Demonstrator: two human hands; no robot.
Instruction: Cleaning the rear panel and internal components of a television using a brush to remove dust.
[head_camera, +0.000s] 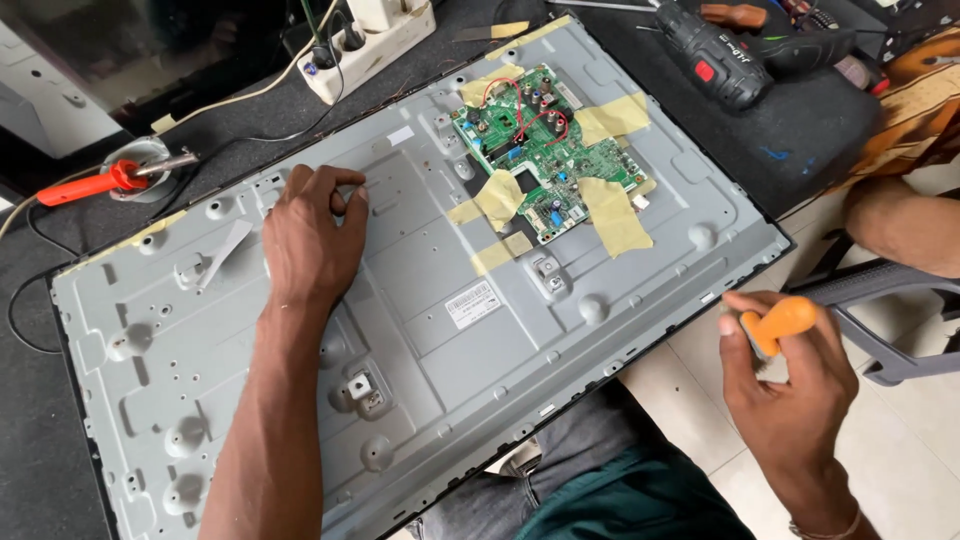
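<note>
A grey metal back panel of a flat screen (420, 300) lies face down on a dark table. A green circuit board (545, 150) is fixed near its far edge with strips of tan tape. My left hand (310, 235) rests on the panel's middle left, fingers curled with the tips pinched on the metal; whether it holds something small I cannot tell. My right hand (780, 385) hovers off the panel's near right edge, closed around the orange handle of a tool (780, 322) whose tip is hidden.
A white power strip (370, 45) with plugs sits at the far edge. A soldering iron with a red-orange handle (95, 185) lies at the left. A black cordless drill (725, 60) lies at the far right. A chair arm (880, 290) and my knees are below.
</note>
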